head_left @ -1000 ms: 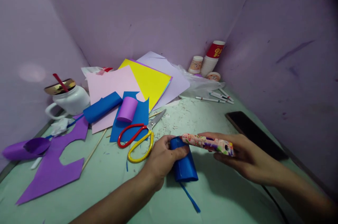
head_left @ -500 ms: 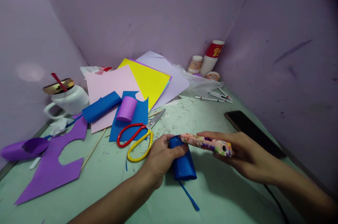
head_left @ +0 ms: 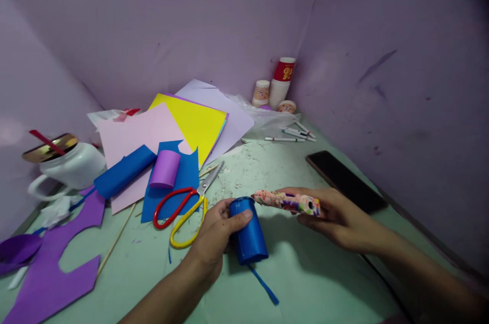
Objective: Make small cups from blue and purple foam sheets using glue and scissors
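Observation:
My left hand (head_left: pixel 219 224) grips a blue rolled tube (head_left: pixel 250 240), thumb across its front and the other fingers behind. The tube stands slightly tilted, with its upper rim facing my right hand. In my right hand (head_left: pixel 336 217) is a floral-patterned glue gun (head_left: pixel 286 201), held level with its tip at the tube's upper rim; I cannot tell whether they touch. The gun's handle is hidden in my fingers. A narrow blue strip (head_left: pixel 265 286) sticks out below the tube. Left of my left hand lie scissors (head_left: pixel 202 189) with one red and one yellow handle.
A purple cut sheet (head_left: pixel 49 268), a blue roll (head_left: pixel 126 171), a small purple tube (head_left: pixel 165 168) and coloured sheets (head_left: pixel 191 120) cover the left. A white mug (head_left: pixel 72 166) stands there. Paper cups (head_left: pixel 278 92), pens (head_left: pixel 294 133) and a phone (head_left: pixel 344 181) are rightward.
The view has turned right, so everything sits further left. The glue gun's tip has drawn slightly back from over the tube's top to its right rim. Both hands keep their holds.

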The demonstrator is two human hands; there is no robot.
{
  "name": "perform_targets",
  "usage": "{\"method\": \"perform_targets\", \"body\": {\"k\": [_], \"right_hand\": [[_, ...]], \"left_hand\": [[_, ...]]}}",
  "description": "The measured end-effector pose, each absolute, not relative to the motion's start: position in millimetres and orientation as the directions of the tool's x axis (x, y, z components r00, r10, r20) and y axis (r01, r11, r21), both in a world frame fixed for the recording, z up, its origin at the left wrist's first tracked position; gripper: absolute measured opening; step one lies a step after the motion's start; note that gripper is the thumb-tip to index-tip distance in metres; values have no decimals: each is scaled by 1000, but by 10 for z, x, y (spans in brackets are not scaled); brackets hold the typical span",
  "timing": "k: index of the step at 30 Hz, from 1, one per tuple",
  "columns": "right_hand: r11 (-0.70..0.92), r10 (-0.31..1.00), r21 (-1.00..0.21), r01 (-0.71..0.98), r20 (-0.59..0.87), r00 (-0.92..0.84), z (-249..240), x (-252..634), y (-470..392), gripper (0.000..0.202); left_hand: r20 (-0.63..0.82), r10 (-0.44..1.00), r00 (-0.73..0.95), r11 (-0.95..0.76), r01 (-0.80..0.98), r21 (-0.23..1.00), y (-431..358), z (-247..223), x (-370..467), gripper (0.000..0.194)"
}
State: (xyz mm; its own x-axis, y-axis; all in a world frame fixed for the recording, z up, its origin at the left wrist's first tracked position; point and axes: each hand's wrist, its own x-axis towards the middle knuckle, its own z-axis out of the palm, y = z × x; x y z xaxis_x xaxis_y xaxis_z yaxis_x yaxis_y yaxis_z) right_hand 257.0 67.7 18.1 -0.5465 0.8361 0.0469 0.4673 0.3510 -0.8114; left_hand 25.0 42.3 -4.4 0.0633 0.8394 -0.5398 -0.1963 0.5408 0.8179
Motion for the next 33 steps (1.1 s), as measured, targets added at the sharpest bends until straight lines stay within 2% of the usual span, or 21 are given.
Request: {"method": "perform_targets", "body": {"k": [6,11,20,27,30,33], "right_hand": [[316,854,-821,476,28,-520,131,2629,636,42],[254,864,-875,412,14,-504,96,2591,629,42],[306,853,-854,421,50,-519,62,2541,647,43],[277,860,-860,428,23,-510,43,2592,637,41],[210,875,-910,356,12,-484,30,2623,685,39],[49,933,-940,337,-77,-351,18,2621,808,44]], "left_hand": [[-572,816,82,577,-184,796,428,40,248,52],[-563,823,76,566,-187,803,431,69,260,47],[-576,816,40,570,-219,792,438,25,256,41],[-578,816,31,563,-274,780,444,50,252,34],[-611,792,-8,572,-340,746,439,97,246,33],[-631,776,24,594,-366,716,396,126,234,33]]}}
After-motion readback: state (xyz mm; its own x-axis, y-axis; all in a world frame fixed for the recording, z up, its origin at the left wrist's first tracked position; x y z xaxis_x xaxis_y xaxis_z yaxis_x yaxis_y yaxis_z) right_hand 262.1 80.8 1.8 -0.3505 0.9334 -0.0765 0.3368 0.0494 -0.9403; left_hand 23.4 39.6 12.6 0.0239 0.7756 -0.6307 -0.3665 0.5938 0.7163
